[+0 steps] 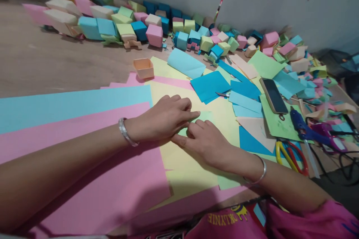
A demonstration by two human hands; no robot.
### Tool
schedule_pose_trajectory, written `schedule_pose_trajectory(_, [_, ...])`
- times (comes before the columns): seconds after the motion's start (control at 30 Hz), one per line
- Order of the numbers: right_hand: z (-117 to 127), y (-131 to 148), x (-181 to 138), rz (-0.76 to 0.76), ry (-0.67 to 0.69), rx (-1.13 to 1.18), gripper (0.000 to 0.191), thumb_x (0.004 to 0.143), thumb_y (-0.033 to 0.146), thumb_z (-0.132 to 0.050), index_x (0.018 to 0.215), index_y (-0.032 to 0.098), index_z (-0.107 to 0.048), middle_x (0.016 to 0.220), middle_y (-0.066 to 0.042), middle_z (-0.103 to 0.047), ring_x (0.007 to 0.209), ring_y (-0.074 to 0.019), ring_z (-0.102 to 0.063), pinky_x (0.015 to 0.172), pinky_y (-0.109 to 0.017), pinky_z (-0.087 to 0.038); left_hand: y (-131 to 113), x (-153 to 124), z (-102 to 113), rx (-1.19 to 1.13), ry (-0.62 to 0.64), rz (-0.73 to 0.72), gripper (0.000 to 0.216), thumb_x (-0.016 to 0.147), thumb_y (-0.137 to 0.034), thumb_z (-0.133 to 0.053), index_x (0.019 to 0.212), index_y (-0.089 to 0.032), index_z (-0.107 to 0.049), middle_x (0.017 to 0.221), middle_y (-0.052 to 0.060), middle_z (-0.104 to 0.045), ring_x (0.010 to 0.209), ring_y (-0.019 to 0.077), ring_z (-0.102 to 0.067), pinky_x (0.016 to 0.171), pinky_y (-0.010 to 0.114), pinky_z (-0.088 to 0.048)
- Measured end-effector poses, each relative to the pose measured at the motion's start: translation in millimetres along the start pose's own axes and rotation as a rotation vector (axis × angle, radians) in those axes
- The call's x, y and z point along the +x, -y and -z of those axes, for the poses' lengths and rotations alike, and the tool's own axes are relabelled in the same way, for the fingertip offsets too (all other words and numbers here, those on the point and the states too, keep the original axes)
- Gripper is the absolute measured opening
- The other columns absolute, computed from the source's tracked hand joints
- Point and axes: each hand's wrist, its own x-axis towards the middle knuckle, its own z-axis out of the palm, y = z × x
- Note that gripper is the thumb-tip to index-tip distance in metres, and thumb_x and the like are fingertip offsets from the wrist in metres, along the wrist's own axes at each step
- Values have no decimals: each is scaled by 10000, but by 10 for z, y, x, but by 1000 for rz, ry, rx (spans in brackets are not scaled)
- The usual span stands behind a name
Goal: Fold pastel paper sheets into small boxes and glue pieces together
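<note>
My left hand (168,117) and my right hand (209,142) meet over a piece of light green paper (206,116), which lies on a large yellow sheet (221,134). Both hands have curled fingers closed on the green paper, and the two sets of fingertips nearly touch. Much of that paper is covered by the hands. Under my left forearm a large pink sheet (117,179) overlaps a light blue sheet (70,104). Beyond the hands stands a small peach open paper box (144,68).
Many folded paper blocks (154,36) line the wall side. To the right are cut blue papers (211,84), a phone (273,95), a blue glue gun (308,129) with a cord, and scissors with yellow and red handles (291,157).
</note>
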Motion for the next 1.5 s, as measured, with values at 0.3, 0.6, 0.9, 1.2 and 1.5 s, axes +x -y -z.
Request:
schedule_pose_trajectory(0.3, [112, 73, -27, 50, -27, 6, 392, 969, 200, -423, 1317, 363, -501, 803, -16, -533, 722, -169, -406, 602, -319, -187, -16, -15, 20, 1, -1, 13, 279, 949, -274, -453, 1175, -292, -615, 986, 70, -580, 765, 185, -482, 649, 323, -316])
schedule_pose_trajectory(0.6, [151, -488, -117, -269, -323, 128, 369, 908, 159, -479, 1268, 98, -524, 1158, -159, -594, 1034, -247, -494, 826, -381, -405, 6, -63, -27, -124, -151, 99, 438, 921, -341, -546, 1345, -246, -492, 1040, 82, -607, 863, 212, -523, 720, 330, -372])
schedule_pose_trajectory(0.9, [67, -555, -122, -251, -407, 207, 225, 873, 74, -477, 946, 179, -662, 840, -57, -611, 839, -188, -517, 767, -339, -383, 21, -98, 41, -285, -251, 212, 461, 927, -458, -505, 1314, -209, -530, 924, 61, -681, 839, 211, -585, 734, 343, -433])
schedule_pose_trajectory(1.2, [342, -291, -194, -115, -845, 62, 225, 848, 46, -541, 878, 234, -661, 784, -20, -618, 781, -152, -526, 705, -318, -404, -68, -135, 320, -654, -452, 426, 452, 892, -529, -511, 1188, -208, -627, 1227, 111, -624, 1108, 256, -575, 846, 391, -522])
schedule_pose_trajectory(1.5, [514, -139, -450, 135, -879, 23, 152, 816, 107, -613, 893, 233, -650, 917, -44, -585, 860, -175, -519, 748, -352, -488, -185, -140, 436, -1281, 48, 483, 533, 753, -449, -695, 1221, -215, -594, 1127, 93, -678, 919, 232, -646, 729, 339, -528])
